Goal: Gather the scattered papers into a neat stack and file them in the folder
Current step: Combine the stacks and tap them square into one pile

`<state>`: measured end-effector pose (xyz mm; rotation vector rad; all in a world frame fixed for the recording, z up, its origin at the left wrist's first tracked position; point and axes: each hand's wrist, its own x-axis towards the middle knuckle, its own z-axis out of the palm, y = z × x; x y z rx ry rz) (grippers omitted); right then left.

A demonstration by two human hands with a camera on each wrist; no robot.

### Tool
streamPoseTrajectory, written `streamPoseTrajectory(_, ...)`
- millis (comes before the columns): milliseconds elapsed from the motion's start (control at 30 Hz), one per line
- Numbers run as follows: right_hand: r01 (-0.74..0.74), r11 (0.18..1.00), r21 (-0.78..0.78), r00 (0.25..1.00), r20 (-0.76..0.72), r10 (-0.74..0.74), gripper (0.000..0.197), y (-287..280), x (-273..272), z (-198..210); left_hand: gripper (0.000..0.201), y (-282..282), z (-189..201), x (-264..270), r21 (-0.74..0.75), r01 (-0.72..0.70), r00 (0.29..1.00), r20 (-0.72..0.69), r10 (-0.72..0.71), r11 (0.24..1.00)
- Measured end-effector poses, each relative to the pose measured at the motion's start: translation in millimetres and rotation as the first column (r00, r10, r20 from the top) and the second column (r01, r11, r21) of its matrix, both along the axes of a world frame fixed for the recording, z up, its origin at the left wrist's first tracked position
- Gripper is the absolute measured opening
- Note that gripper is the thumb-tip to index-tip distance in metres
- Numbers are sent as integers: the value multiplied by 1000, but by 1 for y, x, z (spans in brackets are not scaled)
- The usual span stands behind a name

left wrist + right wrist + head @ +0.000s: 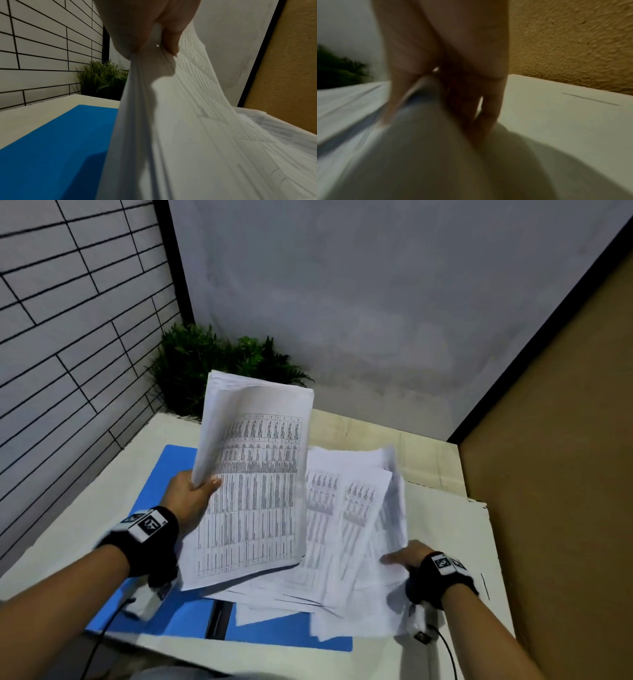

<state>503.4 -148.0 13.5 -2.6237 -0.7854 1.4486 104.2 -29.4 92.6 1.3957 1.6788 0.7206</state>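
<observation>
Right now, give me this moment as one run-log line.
left hand: grips lifted sheaf | right hand: on loose papers | blue folder: open, partly covered

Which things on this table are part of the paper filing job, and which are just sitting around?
Part of the job:
- bundle of printed sheets pinched by the left hand
- loose papers spread on the table, with the right hand gripping their edge
- blue folder lying open under them

Just lying about:
- green plant in the back corner
- white table
- cardboard panel on the right
</observation>
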Motion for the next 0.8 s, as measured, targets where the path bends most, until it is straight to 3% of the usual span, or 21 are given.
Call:
streamPoseTrajectory(67,-25,999,-32,998,-55,24,77,1,1,-4,23,0,1,0,-1,-4,1000,9,4,1000)
streamPoseTrajectory(133,119,984,130,993,-31,-116,63,6,2,-8,26,-2,1,1,8,-6,1000,15,6,1000)
streamPoseTrajectory(200,169,961,218,984,22,-178,62,11,-4,-1,28,-3,1,3,15,-11,1000,22,10,1000)
streamPoseTrajectory(267,58,989,139,998,4,-59,40,13,-20,8,29,-5,2,6,18,-14,1000,28,14,1000)
streamPoseTrajectory(333,100,988,114,994,26,-104,26,12,-32,10,29,-6,2,8,23,-15,999,34,15,1000)
streamPoseTrajectory(400,144,969,201,980,104,-167,32,9,-45,12,28,-8,2,8,23,-9,999,44,8,1000)
streamPoseTrajectory(467,116,980,162,985,109,-134,55,8,-60,14,27,-10,3,9,30,1,999,46,-3,1000)
streamPoseTrajectory(533,81,984,161,991,88,-96,61,4,-70,16,28,-11,3,10,35,-1,998,60,-1,999)
streamPoseTrajectory(800,-51,899,435,945,312,-97,25,-16,-43,78,25,-10,-1,2,18,-2,993,115,0,1000)
